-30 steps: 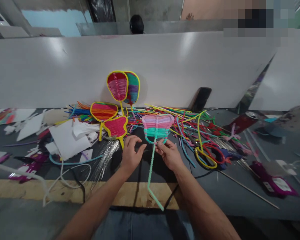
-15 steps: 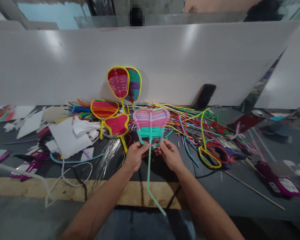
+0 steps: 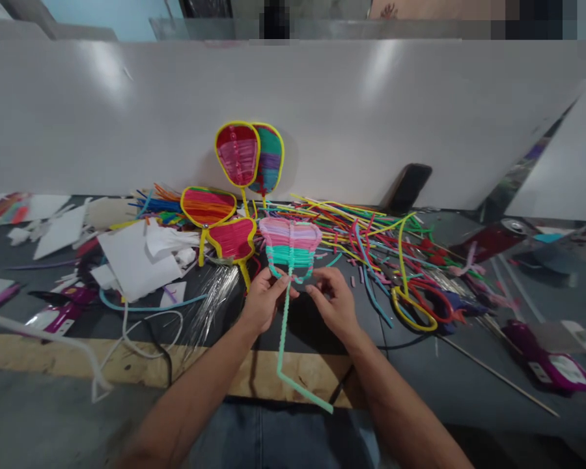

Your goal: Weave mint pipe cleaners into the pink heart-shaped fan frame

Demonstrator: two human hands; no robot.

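Head view, and we go straight to the left hand, at 7 o'clock of the fan it holds: we see thumb and fingers pinching the fan's base, right by the pale green stem. Over at 5 o'clock, the right hand is half curled, thumb and forefinger apart, just beside the lower rim; whether a fingertip touches it, we can't tell.

The fan itself sits in the middle, just above both hands, pink and lilac on top, teal below! Its stem drops to 6 o'clock, then kinks towards 5.

Moving outward, we spot a pink yellow-rimmed fan at 9 o'clock, an orange-and-red one nearer 10. Silvery strips spread at 8 o'clock, and past the pink one lies white paper. Up at 11, two more yellow-rimmed fans, a red-and-pink one overlapping a green-and-purple one, stand before the white panel. From 12 round to 3 we have a tangle of coloured stems, with a dark phone leaning at 2 and a red can tilted at 3.
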